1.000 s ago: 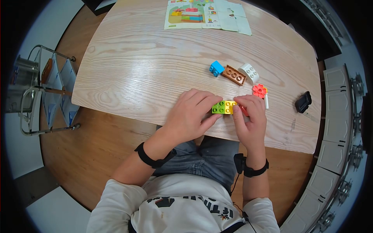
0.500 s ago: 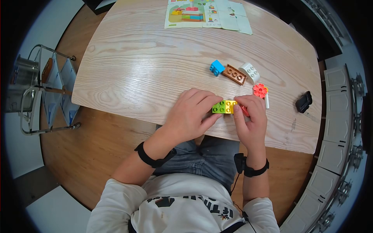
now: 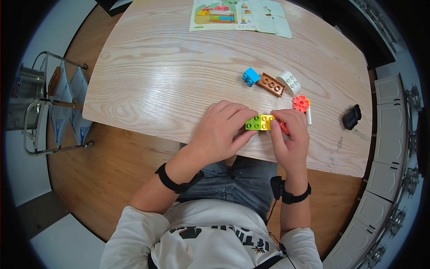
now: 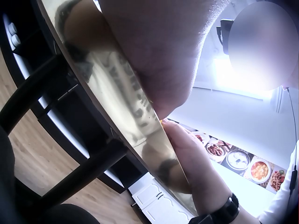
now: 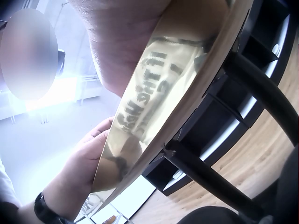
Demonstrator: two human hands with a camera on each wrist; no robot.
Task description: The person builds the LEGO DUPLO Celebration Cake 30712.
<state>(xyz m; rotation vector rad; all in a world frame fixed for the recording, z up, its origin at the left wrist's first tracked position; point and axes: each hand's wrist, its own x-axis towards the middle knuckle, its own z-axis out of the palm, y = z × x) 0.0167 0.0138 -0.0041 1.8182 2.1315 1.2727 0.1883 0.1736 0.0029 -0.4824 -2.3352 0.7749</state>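
In the head view a green toy brick (image 3: pixel 253 123) and a yellow toy brick (image 3: pixel 264 122) sit side by side near the table's front edge, studs facing up. My left hand (image 3: pixel 224 131) pinches the green brick's left end between thumb and forefinger. Thumb and fingertips of my right hand (image 3: pixel 290 138) grip the yellow brick at its right side. Under the right fingers shows part of a red piece (image 3: pixel 283 127), mostly hidden. Both wrist views show the hands close over the tabletop, with the bricks almost entirely hidden.
Beyond the hands lie a blue brick (image 3: pixel 251 77), a brown brick (image 3: pixel 271 85) and a white curved brick (image 3: pixel 289 83). A red flower piece (image 3: pixel 301 103) is just past the right hand. Farther right sits a black object (image 3: pixel 351 117); an instruction leaflet (image 3: pixel 242 17) lies at the back.
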